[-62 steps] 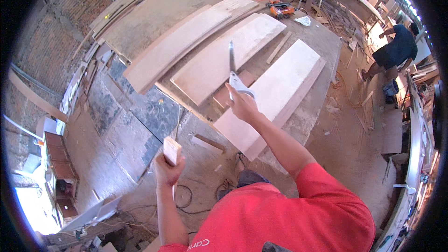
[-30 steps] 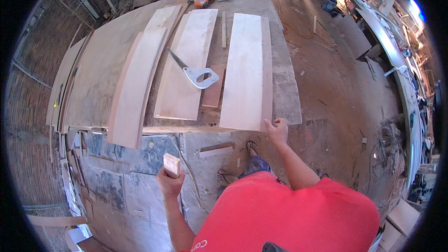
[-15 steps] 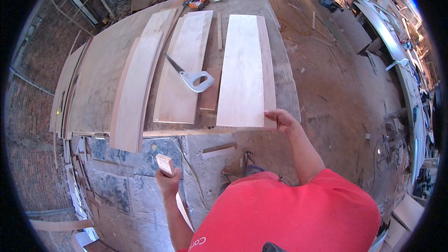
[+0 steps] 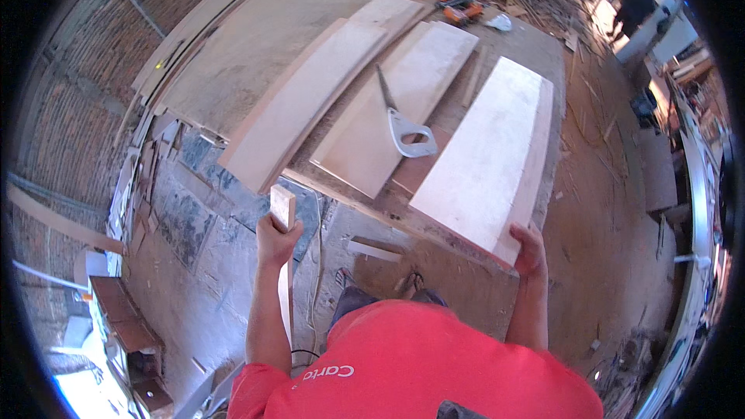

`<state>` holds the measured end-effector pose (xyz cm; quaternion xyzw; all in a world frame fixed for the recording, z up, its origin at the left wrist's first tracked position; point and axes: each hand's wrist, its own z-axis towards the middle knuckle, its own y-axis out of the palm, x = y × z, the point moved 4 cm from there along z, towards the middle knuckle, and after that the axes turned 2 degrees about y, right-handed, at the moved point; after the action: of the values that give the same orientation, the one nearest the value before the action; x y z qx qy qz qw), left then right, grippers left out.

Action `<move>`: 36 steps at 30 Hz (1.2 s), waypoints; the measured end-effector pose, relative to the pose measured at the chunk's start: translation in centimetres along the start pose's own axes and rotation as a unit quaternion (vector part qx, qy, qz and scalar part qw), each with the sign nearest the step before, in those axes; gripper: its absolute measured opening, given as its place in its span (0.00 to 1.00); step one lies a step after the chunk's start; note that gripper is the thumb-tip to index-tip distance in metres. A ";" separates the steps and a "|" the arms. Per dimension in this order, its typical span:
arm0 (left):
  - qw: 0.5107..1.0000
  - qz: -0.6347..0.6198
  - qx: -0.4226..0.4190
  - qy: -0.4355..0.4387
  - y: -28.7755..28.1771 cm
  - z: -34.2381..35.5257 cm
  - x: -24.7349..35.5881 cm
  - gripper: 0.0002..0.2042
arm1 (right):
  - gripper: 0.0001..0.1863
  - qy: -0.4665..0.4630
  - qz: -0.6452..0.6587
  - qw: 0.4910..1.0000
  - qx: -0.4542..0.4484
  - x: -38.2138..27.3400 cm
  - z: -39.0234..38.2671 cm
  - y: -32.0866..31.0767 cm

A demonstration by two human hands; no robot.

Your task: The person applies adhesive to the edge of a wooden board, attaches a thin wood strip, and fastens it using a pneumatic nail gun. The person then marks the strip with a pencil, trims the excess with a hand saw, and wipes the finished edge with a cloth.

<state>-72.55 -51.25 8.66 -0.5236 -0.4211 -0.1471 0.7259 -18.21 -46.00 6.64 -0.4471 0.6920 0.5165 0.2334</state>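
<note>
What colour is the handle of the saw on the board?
The saw handle is light grey, clearest in the head view.

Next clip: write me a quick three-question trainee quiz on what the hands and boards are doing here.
1. True or false: the hand saw lies on the middle board, held by neither hand.
2. What does the left hand hold?
A. a hammer
B. a narrow wooden strip, held on end
C. an orange power tool
3. Fill in: the right hand grips the near ______ of the pale wide board.

Key:
1. True.
2. B. The orange power tool sits at the far end of the work surface.
3. Corner.
</note>
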 end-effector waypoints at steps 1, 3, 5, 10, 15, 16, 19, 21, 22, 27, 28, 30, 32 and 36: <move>1.000 0.012 0.004 0.003 -0.8 0.8 0.8 0.18 | 0.42 -0.009 0.001 1.000 0.001 -0.1 -0.5 0.9; 1.000 0.002 0.011 0.002 -2.2 2.7 0.2 0.17 | 0.43 0.007 -0.013 1.000 0.000 0.4 -1.4 2.5; 1.000 0.012 0.016 0.006 -3.5 4.9 -0.6 0.17 | 0.44 0.020 -0.037 0.999 0.008 1.1 -2.0 4.0; 0.998 0.042 0.044 0.002 -9.1 10.0 -4.1 0.18 | 0.41 0.024 -0.097 0.995 -0.029 3.9 0.4 14.4; 0.999 0.025 0.047 -0.007 -15.0 13.7 -6.9 0.19 | 0.36 0.057 -0.034 0.991 -0.114 11.2 6.9 25.2; 0.999 0.024 0.048 -0.005 -16.3 14.2 -7.7 0.19 | 0.35 0.057 -0.008 0.990 -0.129 13.0 8.7 27.5; 0.998 0.022 0.057 -0.006 -19.3 15.6 -9.3 0.19 | 0.32 0.084 0.026 0.986 -0.141 17.1 14.1 34.1; 0.997 0.058 0.052 0.005 -20.6 16.3 -10.6 0.19 | 0.31 0.106 0.059 0.983 -0.140 18.8 17.0 39.1; 0.998 0.049 0.044 0.007 -20.6 16.7 -10.5 0.19 | 0.30 0.123 0.072 0.979 -0.146 20.4 19.2 40.2; 0.999 0.036 0.011 0.010 -19.9 16.5 -9.6 0.18 | 0.28 0.247 -0.485 0.808 -0.225 20.7 22.4 46.9; 0.999 0.034 -0.008 0.008 -19.1 16.5 -8.9 0.18 | 0.28 0.166 -0.581 0.765 -0.221 20.8 22.0 46.1; 0.999 0.026 -0.037 0.002 -16.9 16.3 -7.3 0.18 | 0.30 -0.002 -0.750 0.629 -0.203 21.7 20.0 44.7; 0.999 0.011 -0.049 0.009 -15.0 16.0 -6.2 0.18 | 0.26 -0.010 -0.678 0.688 -0.260 22.1 16.1 43.2; 0.991 -0.063 -0.089 0.072 -7.4 14.0 -0.8 0.16 | 0.29 0.033 -0.578 0.732 -0.359 26.8 10.2 34.2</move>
<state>-84.27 -42.12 14.13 -0.5469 -0.3848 -0.2670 0.6939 -62.15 -44.41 -0.71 -0.8280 0.0702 0.4772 0.2861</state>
